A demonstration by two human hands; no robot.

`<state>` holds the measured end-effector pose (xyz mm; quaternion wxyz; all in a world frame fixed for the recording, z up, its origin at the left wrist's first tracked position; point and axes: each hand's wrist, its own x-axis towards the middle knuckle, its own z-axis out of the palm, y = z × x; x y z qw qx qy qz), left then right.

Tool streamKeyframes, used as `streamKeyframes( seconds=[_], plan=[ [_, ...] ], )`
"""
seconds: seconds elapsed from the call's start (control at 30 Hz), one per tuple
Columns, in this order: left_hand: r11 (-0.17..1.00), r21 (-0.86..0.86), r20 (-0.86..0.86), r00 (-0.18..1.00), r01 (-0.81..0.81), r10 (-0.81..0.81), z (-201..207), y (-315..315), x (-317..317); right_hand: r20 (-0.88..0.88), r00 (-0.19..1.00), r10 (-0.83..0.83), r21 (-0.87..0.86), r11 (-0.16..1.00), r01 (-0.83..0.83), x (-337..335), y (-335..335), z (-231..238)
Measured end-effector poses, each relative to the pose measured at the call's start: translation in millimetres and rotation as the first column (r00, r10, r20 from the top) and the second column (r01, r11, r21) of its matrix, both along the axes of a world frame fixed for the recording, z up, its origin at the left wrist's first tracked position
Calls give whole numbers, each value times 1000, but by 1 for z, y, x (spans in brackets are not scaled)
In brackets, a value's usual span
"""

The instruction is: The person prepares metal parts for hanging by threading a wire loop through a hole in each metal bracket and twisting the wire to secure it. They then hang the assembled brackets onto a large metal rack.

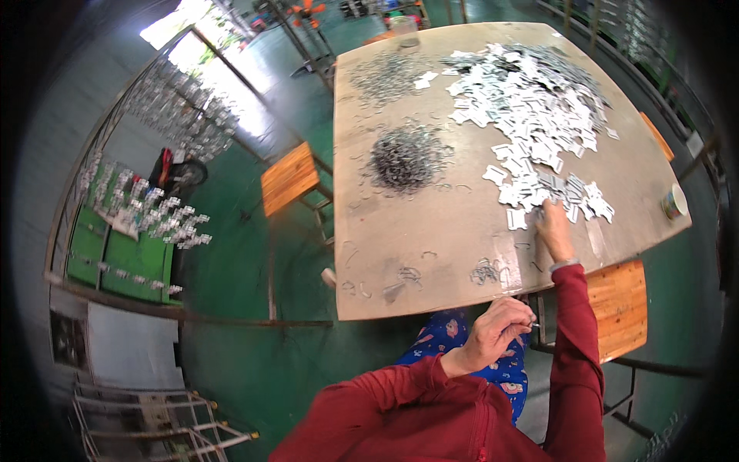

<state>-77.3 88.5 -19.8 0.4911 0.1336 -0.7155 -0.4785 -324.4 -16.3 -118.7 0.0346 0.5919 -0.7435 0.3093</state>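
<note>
My left hand is held over my lap, just off the table's near edge. Its fingers are pinched, and a tiny bright end sticks out past the fingertips, too small to name. My right hand reaches over the table to the near edge of a big pile of flat white and grey notched pieces. Its fingers are bent down among the pieces, and what they grip is hidden. Near that wrist lie a few thin wire hooks. A dense heap of dark wire hooks sits left of the pile.
The brown table also bears a looser scatter of hooks, a clear container at the far edge and a paper cup at the right. Wooden stools stand around it. Racks with hanging parts are at the left.
</note>
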Motion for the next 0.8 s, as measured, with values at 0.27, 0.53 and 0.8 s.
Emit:
streamKeyframes(
  seconds=[0.27,0.53,0.8],
  plan=[
    [997,77,-96,995,19,-12,-1,-1,4,887,454,81,-65,997,-50,34,72,85],
    [999,29,-10,1000,30,-30,4,-6,-5,901,396,178,-217,974,57,73,142,109],
    [999,44,-5,1000,30,-30,2,1,-3,943,282,179,-217,970,108,90,157,124]
  ],
)
